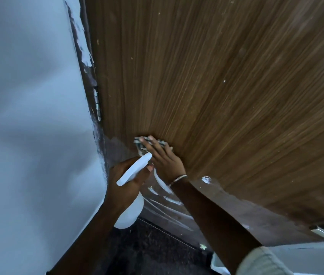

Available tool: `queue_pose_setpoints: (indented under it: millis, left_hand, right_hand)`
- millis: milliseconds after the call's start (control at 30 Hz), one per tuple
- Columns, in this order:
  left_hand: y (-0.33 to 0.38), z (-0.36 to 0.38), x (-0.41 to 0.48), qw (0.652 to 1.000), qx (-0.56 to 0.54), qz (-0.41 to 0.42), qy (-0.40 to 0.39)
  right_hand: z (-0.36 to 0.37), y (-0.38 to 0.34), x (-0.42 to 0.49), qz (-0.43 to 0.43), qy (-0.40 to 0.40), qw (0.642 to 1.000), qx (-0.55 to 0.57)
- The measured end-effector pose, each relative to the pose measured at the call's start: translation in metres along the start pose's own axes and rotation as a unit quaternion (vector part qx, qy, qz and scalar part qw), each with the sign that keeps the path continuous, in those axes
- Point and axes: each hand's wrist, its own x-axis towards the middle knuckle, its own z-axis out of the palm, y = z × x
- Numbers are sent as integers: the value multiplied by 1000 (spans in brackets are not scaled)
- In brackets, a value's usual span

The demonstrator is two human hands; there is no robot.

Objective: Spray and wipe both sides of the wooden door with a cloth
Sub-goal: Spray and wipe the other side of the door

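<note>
Wooden door [216,96] by wall [28,116]: right hand [165,161] presses cloth [137,143] flat, left hand [125,185] grips sprayer [135,171].

This was an indoor doorway, probably in a home, though the close view left that uncertain. A wood-grain door [216,96] hung in a dark frame [89,76] smeared with white paint, beside a plain white painted wall [28,116]. A metal hinge [97,102] showed at the door's edge, and dark speckled flooring [153,251] lay below.

Cloth [144,144] on door [216,96], wall [28,116] left.
</note>
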Motion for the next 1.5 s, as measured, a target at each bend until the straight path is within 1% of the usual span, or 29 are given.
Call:
queue_pose_setpoints:
  millis: [33,67,133,167,300,400,500,600,667,767,933,1033,1133,1200,1300,1433,1500]
  left_hand:
    - [-4,-3,2,1000,4,-3,1]
    - [-5,-5,2,1000,9,-7,5]
    - [-14,-8,6,1000,6,-25,13]
    - [-18,-10,8,999,-1,-35,12]
    - [-41,-19,16,997,-22,-72,29]
    - [-50,-27,20,996,-45,-73,34]
    - [-54,-37,23,997,-55,-53,24]
    - [-52,-49,26,995,-77,-56,33]
    - [-54,-60,29,995,-80,-62,27]
    - [-53,-74,29,997,-45,-44,41]
    - [-55,-100,31,998,-11,3,58]
    - [-66,-116,36,998,1,-4,64]
    - [-84,-126,40,997,14,-7,71]
    - [-90,-131,42,997,2,-15,71]
    - [-90,-134,44,997,-14,-16,69]
    - [-83,-137,46,998,-24,-7,60]
    - [-82,-140,47,998,-18,0,58]
  right_hand:
    - [0,-8,20,-8,-6,1000,-14]
    - [-6,-9,31,-12,-29,1000,6]
    - [1,-5,22,-15,-4,1000,-23]
    - [5,1,8,-21,15,999,-35]
    - [4,23,-64,15,27,999,34]
    - [6,42,-136,39,-3,999,16]
    - [4,48,-164,66,-36,997,-5]
    - [4,36,-154,101,-47,994,-2]
    - [9,25,-135,101,-36,994,10]
    - [16,4,-82,68,-31,997,12]
    - [21,-42,36,19,-20,999,16]
    - [17,-65,102,-16,-10,1000,-15]
    - [7,-75,143,-14,0,999,-34]
    - [7,-74,146,-18,-3,998,-53]
    - [7,-61,121,-19,-3,998,-56]
    - [9,-35,41,19,-9,999,-24]
    - [8,-22,-2,37,-39,998,-12]
